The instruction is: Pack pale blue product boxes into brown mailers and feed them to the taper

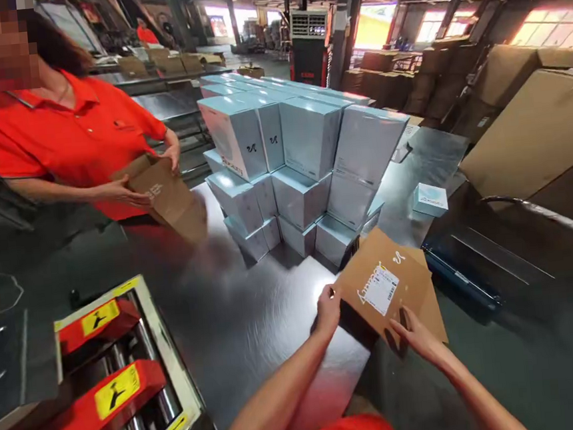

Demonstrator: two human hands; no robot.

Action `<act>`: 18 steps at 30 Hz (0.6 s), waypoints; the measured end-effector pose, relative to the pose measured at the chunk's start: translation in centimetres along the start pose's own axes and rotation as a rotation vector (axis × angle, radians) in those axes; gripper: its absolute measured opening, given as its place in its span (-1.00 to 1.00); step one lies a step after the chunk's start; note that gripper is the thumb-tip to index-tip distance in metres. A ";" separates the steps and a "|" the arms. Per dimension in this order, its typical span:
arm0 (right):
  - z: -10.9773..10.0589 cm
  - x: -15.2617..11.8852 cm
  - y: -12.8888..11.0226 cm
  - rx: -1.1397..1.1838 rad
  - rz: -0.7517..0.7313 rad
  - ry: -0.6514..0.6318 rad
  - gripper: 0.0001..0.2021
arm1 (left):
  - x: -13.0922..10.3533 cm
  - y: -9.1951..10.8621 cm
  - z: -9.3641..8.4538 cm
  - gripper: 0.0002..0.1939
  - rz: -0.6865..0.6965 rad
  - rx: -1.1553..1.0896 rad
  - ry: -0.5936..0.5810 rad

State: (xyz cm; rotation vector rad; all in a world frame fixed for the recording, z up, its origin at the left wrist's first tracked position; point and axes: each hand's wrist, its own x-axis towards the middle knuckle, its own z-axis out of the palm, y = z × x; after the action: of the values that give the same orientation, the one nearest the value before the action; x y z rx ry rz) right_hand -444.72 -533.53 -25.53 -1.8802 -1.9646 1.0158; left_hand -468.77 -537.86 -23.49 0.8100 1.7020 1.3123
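A brown cardboard box (347, 280) with white lettering and a white printed label is held tilted at the metal table's edge. My left hand (327, 310) is closed on its left edge, fingers partly hidden. At the lower side, my right hand (417, 336) grips the same box with its thumb and fingers near the label. Open flaps stick out on the box's right. Just beyond it stands a stack of pale blue-white boxes (312, 132), several layers high and stepped at the near corner.
A co-worker in a red shirt (79, 139) holds another cardboard box (164, 195) on the left. A machine with rollers and red guards (130, 382) stands front left. One small pale box (429, 200) sits right on the table (275, 310). Large cartons (534, 126) lean at far right.
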 end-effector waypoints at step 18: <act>8.3 -7.4 -16.4 0.568 -0.837 -0.505 0.07 | -14.7 -0.3 -21.1 -0.52 0.251 -0.108 0.469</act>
State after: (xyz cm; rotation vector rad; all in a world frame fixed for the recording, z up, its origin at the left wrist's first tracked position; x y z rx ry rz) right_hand -461.47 -541.99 -19.29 -0.4388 -2.0619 1.5809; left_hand -480.81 -559.86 -18.03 0.7060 1.9056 1.8633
